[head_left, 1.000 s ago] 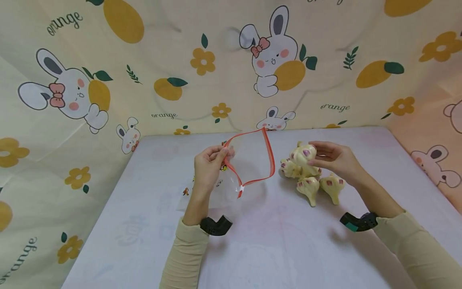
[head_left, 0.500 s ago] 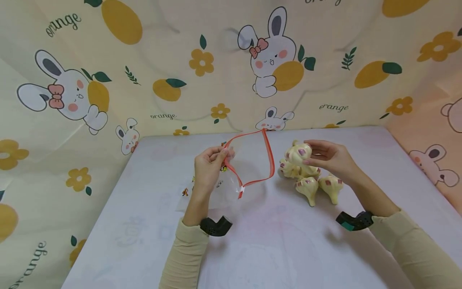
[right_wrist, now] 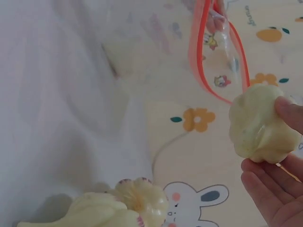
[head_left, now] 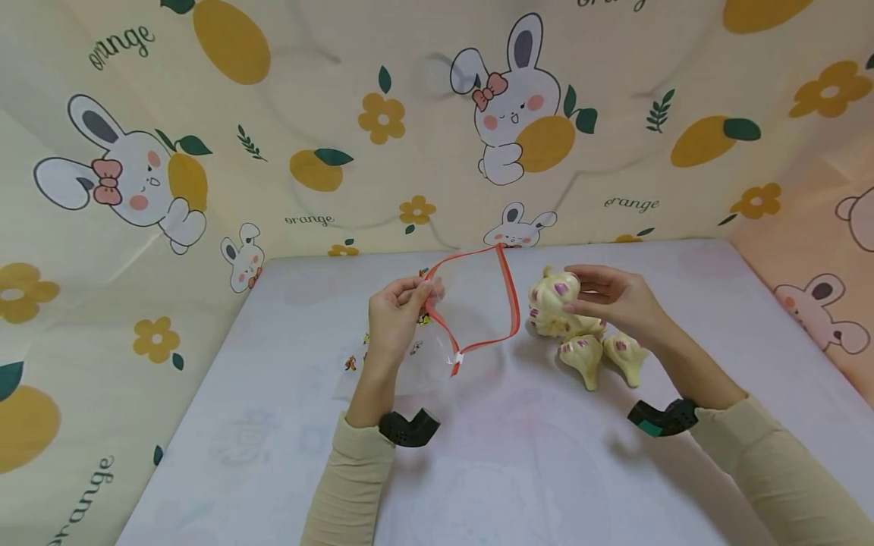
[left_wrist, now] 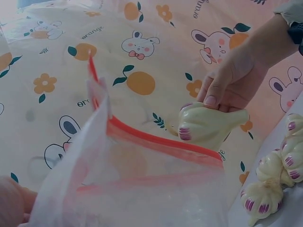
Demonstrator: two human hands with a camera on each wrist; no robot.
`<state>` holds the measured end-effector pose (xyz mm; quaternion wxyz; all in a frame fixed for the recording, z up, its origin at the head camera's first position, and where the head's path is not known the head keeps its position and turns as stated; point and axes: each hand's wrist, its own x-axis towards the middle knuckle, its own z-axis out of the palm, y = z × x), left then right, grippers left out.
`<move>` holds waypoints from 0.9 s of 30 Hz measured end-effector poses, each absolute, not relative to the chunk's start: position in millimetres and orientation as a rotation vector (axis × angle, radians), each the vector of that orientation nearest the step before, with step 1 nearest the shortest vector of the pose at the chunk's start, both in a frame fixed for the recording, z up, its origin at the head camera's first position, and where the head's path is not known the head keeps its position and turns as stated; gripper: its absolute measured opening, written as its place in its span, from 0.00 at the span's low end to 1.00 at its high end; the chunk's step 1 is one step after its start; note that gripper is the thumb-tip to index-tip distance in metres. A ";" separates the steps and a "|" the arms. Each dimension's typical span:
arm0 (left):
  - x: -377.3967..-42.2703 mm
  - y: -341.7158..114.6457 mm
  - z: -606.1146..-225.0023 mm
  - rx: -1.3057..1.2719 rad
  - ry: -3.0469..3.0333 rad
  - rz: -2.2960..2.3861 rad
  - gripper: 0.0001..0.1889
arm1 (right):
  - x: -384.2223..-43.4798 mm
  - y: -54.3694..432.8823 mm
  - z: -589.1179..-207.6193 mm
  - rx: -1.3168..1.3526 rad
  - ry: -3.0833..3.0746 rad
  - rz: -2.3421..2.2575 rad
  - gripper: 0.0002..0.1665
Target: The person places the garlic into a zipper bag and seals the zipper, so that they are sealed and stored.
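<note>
My left hand (head_left: 396,318) pinches the near-left rim of a clear plastic zip bag (left_wrist: 156,189) whose red-edged mouth gapes toward the right. Small cartoon prints and a white slider show on the bag. A garlic bulb (head_left: 554,296), cream with purple patches, is held between the thumb and fingers of my right hand (head_left: 617,299). It is raised off the table, just right of the bag's mouth. In the right wrist view the held garlic bulb (right_wrist: 260,125) overlaps the red rim's lower end. Below it, several more garlic bulbs (head_left: 580,355) lie grouped on the table.
The table (head_left: 478,485) has a pale, smooth cover. Behind it and along both sides hangs a cream backdrop (head_left: 423,136) printed with rabbits, oranges and flowers. One loose garlic bulb (head_left: 625,358) lies under my right wrist, at the near right of the group.
My right hand has carried the garlic bulb leftward, nearer the bag's mouth. The left hand and the bag have stayed in place.
</note>
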<state>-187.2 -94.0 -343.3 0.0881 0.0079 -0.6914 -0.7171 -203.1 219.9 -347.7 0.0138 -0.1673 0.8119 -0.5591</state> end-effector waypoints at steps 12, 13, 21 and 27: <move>-185.5 -93.9 -342.6 -0.045 -2.046 -2.095 0.10 | -201.5 207.3 -346.8 -0.551 2.426 -1.830 0.25; -185.3 -94.0 -342.4 -0.038 -2.051 -2.091 0.10 | -201.3 206.0 -346.6 -0.549 2.416 -1.836 0.25; -182.7 -95.9 -340.4 -0.045 -2.074 -2.045 0.10 | -198.3 195.8 -343.9 -0.561 2.388 -1.842 0.27; -181.7 -97.3 -340.4 -0.043 -2.100 -2.037 0.09 | -196.9 189.7 -342.4 -0.553 2.389 -1.819 0.31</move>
